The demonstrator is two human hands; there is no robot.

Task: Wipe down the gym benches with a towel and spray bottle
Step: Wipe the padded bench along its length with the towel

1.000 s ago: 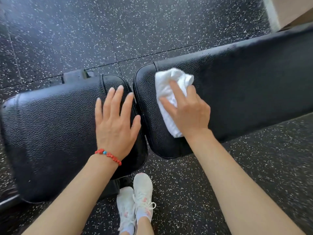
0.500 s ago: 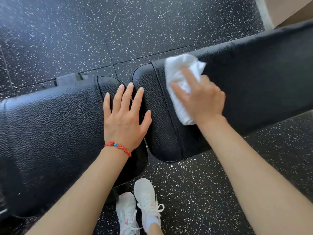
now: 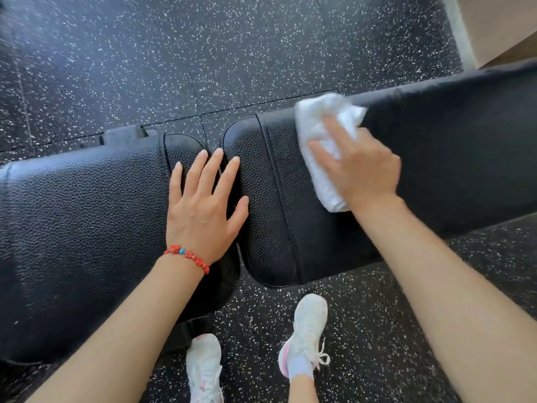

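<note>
A black padded gym bench runs across the view in two parts: a seat pad (image 3: 81, 228) on the left and a long back pad (image 3: 453, 146) on the right, with a narrow gap between them. My right hand (image 3: 360, 167) presses a folded white towel (image 3: 316, 135) flat on the back pad, a little right of its rounded end. My left hand (image 3: 203, 205), with a red bead bracelet at the wrist, lies flat with fingers spread on the seat pad's right end, fingertips over the gap. No spray bottle is in view.
Black rubber floor with white speckles (image 3: 232, 48) surrounds the bench. My two white shoes (image 3: 305, 330) stand on it just in front of the bench. A pale wall base (image 3: 459, 27) sits at the top right corner.
My right hand has slid the towel to the right along the back pad, away from its rounded end. My left hand stays flat on the seat pad. My feet have stepped right.
</note>
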